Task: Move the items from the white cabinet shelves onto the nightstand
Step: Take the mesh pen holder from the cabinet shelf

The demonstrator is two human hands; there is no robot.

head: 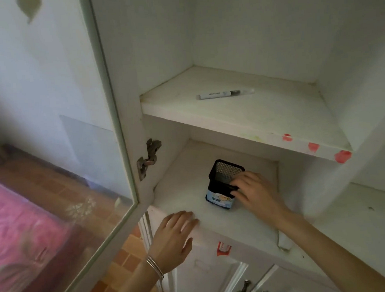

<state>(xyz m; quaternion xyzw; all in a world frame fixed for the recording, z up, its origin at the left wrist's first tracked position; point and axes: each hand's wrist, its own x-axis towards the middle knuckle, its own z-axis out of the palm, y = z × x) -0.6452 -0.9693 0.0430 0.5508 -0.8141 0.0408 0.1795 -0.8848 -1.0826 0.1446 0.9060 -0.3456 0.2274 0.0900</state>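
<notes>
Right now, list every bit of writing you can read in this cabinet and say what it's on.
None is readable.
Marker: dark print on barrel, too blurred.
Blue-and-white label on the black mesh holder: characters blurred.
Red sticker on the lower shelf edge: white marks, too small.

Setting: domestic bedroom. Evidence: bed with pink patterned bedspread [12, 217] at left; white built-in cabinet [259, 38] with worn, paint-marked shelves; open glass-panelled cabinet door [76, 131] on a metal hinge [150, 156]; lower cupboard doors with metal handles [244, 287]; wood-pattern floor [52, 178]; plain white wall [34, 77].
</notes>
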